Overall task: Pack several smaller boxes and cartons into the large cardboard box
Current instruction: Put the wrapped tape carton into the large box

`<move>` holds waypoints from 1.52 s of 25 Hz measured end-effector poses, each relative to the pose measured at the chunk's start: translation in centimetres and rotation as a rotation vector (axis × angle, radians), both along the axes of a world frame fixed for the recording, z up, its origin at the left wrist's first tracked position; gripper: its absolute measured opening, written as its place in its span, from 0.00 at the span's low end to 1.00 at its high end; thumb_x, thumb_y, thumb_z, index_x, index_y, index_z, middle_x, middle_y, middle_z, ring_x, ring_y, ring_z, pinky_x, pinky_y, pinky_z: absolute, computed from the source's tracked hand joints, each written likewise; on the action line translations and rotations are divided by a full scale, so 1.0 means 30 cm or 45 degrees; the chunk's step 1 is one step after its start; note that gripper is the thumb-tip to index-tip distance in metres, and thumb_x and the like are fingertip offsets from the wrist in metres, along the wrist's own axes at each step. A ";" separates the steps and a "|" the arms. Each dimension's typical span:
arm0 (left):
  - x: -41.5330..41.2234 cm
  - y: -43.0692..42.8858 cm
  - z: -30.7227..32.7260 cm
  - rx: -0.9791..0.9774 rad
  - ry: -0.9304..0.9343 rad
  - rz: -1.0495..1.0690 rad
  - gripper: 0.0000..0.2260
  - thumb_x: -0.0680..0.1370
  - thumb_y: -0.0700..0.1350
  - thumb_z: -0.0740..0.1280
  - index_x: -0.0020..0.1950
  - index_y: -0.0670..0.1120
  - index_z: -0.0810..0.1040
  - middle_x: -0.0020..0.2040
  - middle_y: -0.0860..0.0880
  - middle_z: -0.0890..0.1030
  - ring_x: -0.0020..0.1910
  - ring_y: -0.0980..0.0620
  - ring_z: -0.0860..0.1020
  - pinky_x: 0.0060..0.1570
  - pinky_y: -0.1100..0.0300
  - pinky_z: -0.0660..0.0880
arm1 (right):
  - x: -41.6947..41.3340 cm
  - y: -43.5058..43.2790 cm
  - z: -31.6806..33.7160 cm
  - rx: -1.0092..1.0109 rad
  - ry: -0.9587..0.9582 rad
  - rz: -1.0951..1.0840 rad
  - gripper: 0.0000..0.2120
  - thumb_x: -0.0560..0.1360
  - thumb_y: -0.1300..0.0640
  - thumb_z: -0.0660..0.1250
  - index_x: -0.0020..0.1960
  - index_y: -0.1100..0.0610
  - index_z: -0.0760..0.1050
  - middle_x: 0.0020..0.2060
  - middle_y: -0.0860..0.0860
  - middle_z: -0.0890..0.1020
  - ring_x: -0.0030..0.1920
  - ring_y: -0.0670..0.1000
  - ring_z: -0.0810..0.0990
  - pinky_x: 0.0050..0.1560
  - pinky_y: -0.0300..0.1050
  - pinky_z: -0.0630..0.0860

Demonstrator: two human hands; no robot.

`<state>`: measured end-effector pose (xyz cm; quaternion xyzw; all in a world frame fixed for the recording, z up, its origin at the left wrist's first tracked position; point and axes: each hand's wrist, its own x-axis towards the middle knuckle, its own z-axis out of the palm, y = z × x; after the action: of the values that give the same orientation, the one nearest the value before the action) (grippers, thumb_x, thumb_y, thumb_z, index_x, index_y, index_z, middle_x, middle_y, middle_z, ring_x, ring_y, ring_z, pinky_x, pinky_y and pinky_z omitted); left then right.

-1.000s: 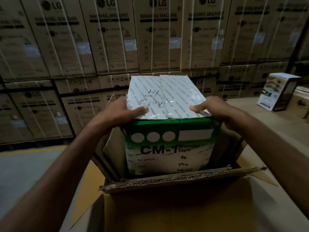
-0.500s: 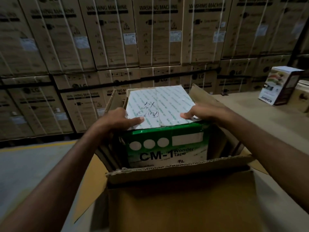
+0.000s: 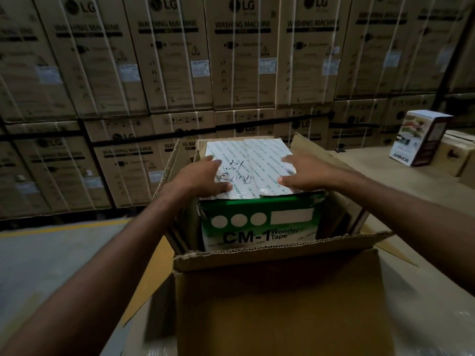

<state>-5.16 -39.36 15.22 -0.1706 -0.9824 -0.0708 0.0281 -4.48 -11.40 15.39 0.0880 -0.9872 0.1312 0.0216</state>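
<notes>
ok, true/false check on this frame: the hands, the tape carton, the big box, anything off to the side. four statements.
1. The left hand and right hand lie flat on top of the tape carton. True.
2. The tape carton sits wholly below the rim of the large box. False: its top stands above the near rim.
3. The large box has its flaps taped shut. False: the flaps stand open.
4. A printed box stands to the right, outside the large box. True.
</notes>
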 end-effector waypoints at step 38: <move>0.034 0.299 0.076 -0.171 -0.001 -0.437 0.08 0.78 0.51 0.71 0.54 0.52 0.88 0.47 0.49 0.87 0.45 0.48 0.82 0.46 0.50 0.79 | -0.106 -0.119 0.025 -0.526 -0.375 0.115 0.07 0.77 0.68 0.66 0.50 0.66 0.83 0.43 0.59 0.83 0.43 0.53 0.81 0.45 0.44 0.78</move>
<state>-4.13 -30.37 17.49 -0.3373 -0.9413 -0.0087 0.0038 -7.66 -14.97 16.15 0.1056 -0.9270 0.3423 -0.1106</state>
